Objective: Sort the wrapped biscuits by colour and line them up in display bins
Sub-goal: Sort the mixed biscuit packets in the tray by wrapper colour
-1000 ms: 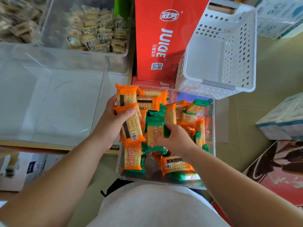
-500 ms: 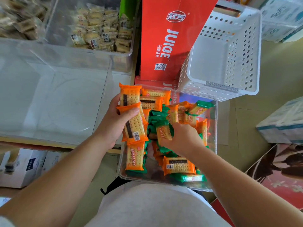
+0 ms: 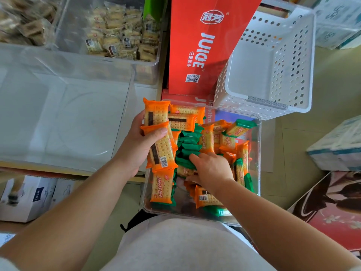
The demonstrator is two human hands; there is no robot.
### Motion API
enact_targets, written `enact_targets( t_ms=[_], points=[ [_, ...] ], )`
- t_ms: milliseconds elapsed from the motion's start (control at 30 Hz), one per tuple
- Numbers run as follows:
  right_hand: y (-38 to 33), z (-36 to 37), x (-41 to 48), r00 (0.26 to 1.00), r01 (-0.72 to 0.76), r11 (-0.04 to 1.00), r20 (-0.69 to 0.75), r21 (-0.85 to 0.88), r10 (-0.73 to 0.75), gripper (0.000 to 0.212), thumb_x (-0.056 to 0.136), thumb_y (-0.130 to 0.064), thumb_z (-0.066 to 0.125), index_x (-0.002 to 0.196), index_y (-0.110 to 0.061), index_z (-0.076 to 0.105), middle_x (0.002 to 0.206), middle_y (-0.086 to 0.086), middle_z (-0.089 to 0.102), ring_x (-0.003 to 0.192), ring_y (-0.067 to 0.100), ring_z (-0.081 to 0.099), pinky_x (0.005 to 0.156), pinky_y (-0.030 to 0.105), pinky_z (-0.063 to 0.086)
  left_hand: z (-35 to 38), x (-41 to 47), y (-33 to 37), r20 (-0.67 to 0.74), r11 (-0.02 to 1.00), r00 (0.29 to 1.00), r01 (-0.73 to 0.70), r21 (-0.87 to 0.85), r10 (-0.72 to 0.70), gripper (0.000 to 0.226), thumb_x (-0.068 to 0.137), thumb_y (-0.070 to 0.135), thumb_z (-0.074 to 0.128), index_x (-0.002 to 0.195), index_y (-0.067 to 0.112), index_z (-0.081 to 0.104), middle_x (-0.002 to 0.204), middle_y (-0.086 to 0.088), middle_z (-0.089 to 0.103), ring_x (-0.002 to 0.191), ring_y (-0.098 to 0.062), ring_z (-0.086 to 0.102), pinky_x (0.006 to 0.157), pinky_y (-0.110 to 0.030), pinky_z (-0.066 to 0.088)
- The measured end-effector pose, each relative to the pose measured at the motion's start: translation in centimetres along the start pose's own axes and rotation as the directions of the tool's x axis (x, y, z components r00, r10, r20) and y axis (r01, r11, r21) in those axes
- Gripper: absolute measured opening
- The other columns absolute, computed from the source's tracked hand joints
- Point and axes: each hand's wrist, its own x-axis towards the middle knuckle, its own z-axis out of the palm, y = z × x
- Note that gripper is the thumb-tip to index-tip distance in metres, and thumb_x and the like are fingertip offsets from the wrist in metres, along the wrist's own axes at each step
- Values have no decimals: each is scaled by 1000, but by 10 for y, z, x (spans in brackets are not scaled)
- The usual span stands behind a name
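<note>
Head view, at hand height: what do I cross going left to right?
Large clear bin → left hand gripping orange biscuit packs → right hand reaching among the loose packs → right wall of the clear tub → pale carton on the floor.

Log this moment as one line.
left hand: holds orange packs | right hand: touches green packs | clear tray: mixed orange, green

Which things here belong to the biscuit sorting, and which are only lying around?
Job: left hand gripping orange packets; right hand among green packets; clear tray; large clear bin.
Lying about: red juice carton; white basket; bin of pale biscuits; white floor box.
</note>
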Motion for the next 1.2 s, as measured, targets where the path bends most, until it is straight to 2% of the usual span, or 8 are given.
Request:
enact_targets(
  t_ms=[133, 300, 367, 467, 633, 767, 900, 1200],
  points=[
    [12, 11, -3, 991, 103, 995, -90, 16, -101, 66, 73, -55, 81, 125, -24, 54, 112, -4, 69, 107, 25, 58, 89, 39, 46, -1, 1, 0, 3, 1000, 1000, 6, 7, -6, 68, 79, 44, 72, 140, 32, 45, 124, 6, 67, 112, -14, 68, 95, -47, 55],
    [-3, 3, -1, 954, -283, 948, -57, 143, 294, 70, 65, -91, 55, 98, -30, 47, 99, -8, 65, 107, 21, 54, 91, 44, 38, -1, 1, -1, 1, 1000, 1000, 10, 17, -10, 67, 79, 45, 72, 139, 34, 45, 124, 7, 67, 113, -15, 67, 96, -49, 54],
    [-7, -1, 4, 942, -327, 936, -25, 132, 333, 72, 64, -95, 50, 97, -31, 53, 98, -8, 67, 112, 22, 51, 91, 46, 36, 0, 0, 0, 1, 1000, 1000, 6, 13, -6, 67, 79, 44, 72, 140, 33, 45, 124, 7, 67, 112, -13, 68, 95, -46, 55],
    [1, 1, 3, 973, -229, 970, -2, 85, 230, 74, 59, -96, 53, 94, -31, 55, 103, -10, 67, 115, 22, 46, 94, 48, 34, 1, 0, 1, 5, 1000, 1000, 7, 15, -7, 68, 79, 44, 72, 140, 33, 44, 124, 7, 67, 112, -12, 68, 93, -43, 55],
    [27, 6, -4, 983, -33, 989, 183, 142, 6, 80, 62, -81, 67, 123, -30, 67, 142, -17, 53, 137, 16, 31, 109, 50, 22, 0, 0, 1, 5, 1000, 1000, 5, 16, -5, 68, 79, 44, 71, 140, 33, 45, 124, 7, 67, 112, -12, 67, 92, -41, 55],
    [22, 2, 2, 965, 86, 996, 247, -2, -83, 55, 82, -67, 53, 126, -34, 62, 136, -18, 55, 131, 21, 33, 102, 51, 23, 0, 0, 1, 12, 999, 1000, 1, 37, -2, 68, 79, 44, 72, 141, 32, 44, 124, 7, 67, 113, -14, 67, 93, -45, 55],
    [19, -6, 11, 922, 195, 971, 364, -138, -133, 57, 93, -62, 43, 137, -28, 54, 138, -10, 52, 130, 26, 33, 105, 51, 26, 2, 0, 3, 8, 999, 1000, -4, 50, 3, 66, 80, 44, 71, 140, 33, 45, 124, 8, 67, 111, -11, 68, 92, -42, 55],
    [22, -12, 18, 890, 198, 974, 436, -111, -131, 60, 98, -67, 28, 131, -27, 58, 121, -6, 62, 125, 26, 37, 105, 50, 25, 2, 0, 1, -7, 1000, 1000, -6, 30, 6, 67, 79, 42, 71, 140, 32, 45, 124, 7, 66, 111, -11, 67, 91, -40, 55]
  ],
)
